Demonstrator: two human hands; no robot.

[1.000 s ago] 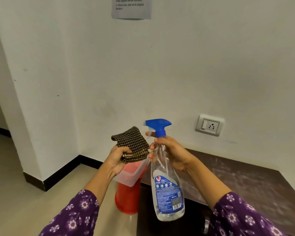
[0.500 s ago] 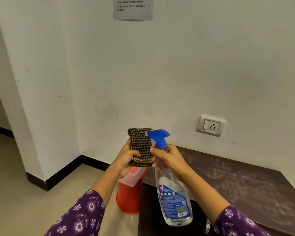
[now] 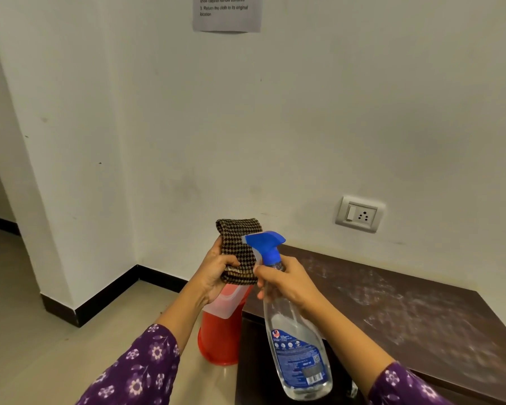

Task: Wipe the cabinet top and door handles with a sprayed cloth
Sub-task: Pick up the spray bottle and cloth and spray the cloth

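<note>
My left hand (image 3: 216, 273) grips the soft, floppy cloth (image 3: 240, 247) by its lower fold, my right hand (image 3: 287, 283) wraps the spray bottle (image 3: 298, 346) at its narrow neck, slick plastic, probably light.

We count two hands, one left hand (image 3: 214, 271) and one right hand (image 3: 288, 280), and two purple flowered sleeves, one left sleeve (image 3: 135, 372) and one right sleeve (image 3: 400, 385). Among the cleaning things we count one checked cloth (image 3: 237, 244), one clear spray bottle (image 3: 289, 328) carrying one blue trigger head (image 3: 268, 244) and one blue label (image 3: 300, 361), one red bucket (image 3: 219, 340) and one translucent plastic tub (image 3: 225, 304). Among the fixtures we count one dark cabinet top (image 3: 406, 311), one wall plate (image 3: 360, 214) bearing one switch and one socket, and one printed paper notice (image 3: 227, 13) on the wall (image 3: 333, 112).
</note>
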